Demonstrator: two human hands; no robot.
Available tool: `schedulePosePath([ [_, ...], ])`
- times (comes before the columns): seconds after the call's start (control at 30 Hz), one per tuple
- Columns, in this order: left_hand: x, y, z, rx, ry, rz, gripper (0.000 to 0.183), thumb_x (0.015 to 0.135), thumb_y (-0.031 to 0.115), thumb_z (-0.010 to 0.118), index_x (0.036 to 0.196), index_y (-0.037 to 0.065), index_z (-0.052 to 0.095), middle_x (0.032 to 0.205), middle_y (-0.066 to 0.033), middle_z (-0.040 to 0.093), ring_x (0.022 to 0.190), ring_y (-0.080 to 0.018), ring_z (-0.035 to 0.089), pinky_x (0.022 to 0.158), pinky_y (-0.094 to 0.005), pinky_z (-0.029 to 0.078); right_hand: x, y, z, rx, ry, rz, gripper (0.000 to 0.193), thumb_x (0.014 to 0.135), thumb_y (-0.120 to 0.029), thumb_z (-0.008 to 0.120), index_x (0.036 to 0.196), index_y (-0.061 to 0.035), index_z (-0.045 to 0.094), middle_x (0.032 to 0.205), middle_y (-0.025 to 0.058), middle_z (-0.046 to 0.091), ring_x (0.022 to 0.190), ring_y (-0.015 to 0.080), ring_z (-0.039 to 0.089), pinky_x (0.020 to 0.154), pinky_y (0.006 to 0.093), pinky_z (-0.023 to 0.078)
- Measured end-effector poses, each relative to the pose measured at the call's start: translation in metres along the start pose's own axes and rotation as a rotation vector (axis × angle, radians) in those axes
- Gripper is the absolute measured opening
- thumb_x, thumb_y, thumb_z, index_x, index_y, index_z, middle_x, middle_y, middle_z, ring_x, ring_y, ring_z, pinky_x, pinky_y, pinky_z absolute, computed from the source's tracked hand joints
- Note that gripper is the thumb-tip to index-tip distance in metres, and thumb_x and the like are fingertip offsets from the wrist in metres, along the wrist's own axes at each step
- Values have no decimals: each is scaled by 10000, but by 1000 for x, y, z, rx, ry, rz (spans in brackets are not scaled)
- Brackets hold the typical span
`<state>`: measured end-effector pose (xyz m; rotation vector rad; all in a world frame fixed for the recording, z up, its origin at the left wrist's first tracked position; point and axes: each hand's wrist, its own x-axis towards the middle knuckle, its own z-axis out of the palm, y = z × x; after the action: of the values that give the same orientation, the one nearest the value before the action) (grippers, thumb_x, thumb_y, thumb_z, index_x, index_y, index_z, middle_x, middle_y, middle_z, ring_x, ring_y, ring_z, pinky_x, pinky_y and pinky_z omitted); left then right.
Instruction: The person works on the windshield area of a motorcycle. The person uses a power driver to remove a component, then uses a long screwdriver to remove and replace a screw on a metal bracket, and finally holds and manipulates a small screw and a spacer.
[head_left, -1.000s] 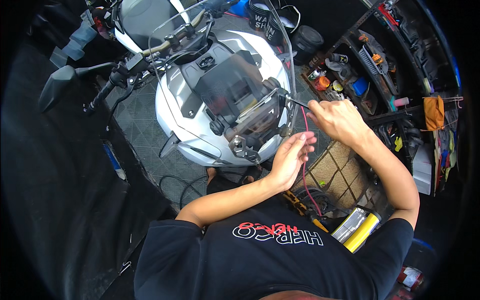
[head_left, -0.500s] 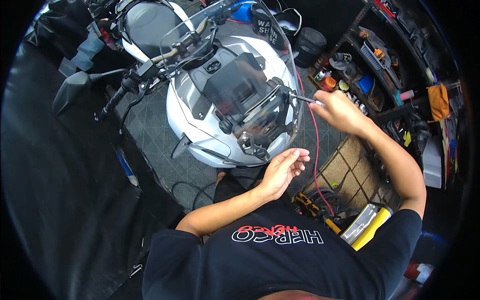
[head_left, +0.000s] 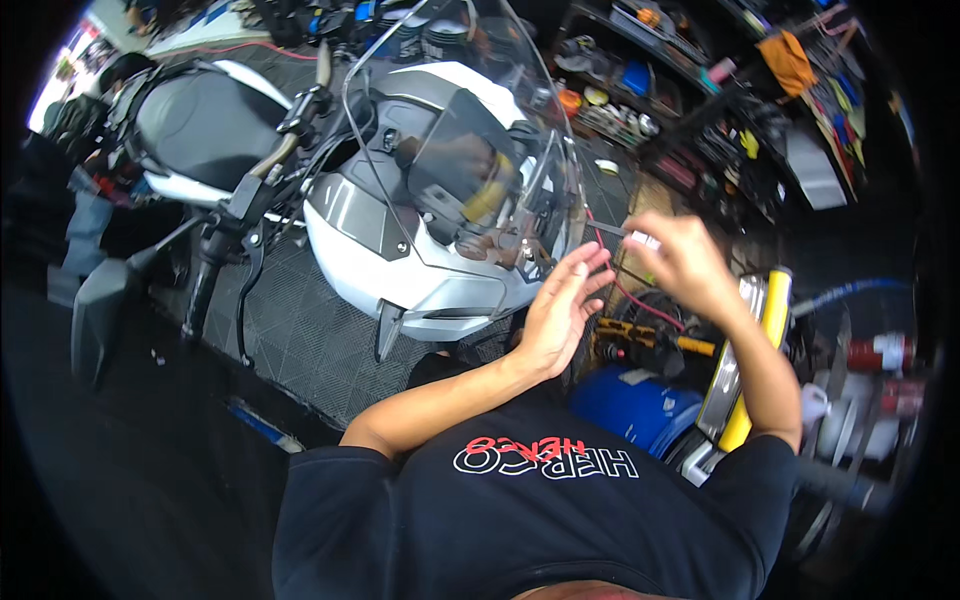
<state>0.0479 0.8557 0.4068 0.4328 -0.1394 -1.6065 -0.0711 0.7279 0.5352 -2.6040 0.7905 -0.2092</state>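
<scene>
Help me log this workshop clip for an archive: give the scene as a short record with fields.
Left hand: open, nothing seen in it
Right hand: closed around a slim tool, its thin shaft pointing left
Tool contact: cannot tell whether the tip touches anything
In front: white and grey motorcycle with a clear windscreen
Near the hands: thin red line
Right side: blue container; orange cloth hanging by the shelves
</scene>
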Motion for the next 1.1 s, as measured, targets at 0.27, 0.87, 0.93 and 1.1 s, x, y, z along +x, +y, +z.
schedulePosePath([
  [0.27,-26,32,-18,-83,-62,7,336,1063,209,390,1349,67,495,1351,-95,557,1172,-148,554,970,-299,442,-37,-67,74,-203,147,46,253,891,-191,653,1077,-32,587,790,120,585,647,318,628,549,409,510],
  [0.87,-20,41,-22,-146,-4,-113,318,1068,230,382,1322,92,516,1295,-52,584,1032,-120,596,893,-289,474,-23,-72,73,-170,111,137,234,905,-191,629,1087,-61,559,823,121,578,696,345,632,573,433,510],
  [0.93,-20,42,-21,-140,-23,-100,319,1068,236,384,1322,96,516,1293,-46,586,1046,-117,591,899,-287,469,-21,-73,71,-206,62,135,231,905,-183,626,1084,-55,556,826,125,580,710,351,635,582,434,514],
  [1.1,-22,41,-18,-152,-16,-108,309,1061,232,420,1329,107,511,1296,-22,596,1044,-91,580,867,-262,447,-18,-75,65,-321,-3,75,222,909,-184,613,1064,-40,546,818,122,580,721,345,645,585,438,519],
])
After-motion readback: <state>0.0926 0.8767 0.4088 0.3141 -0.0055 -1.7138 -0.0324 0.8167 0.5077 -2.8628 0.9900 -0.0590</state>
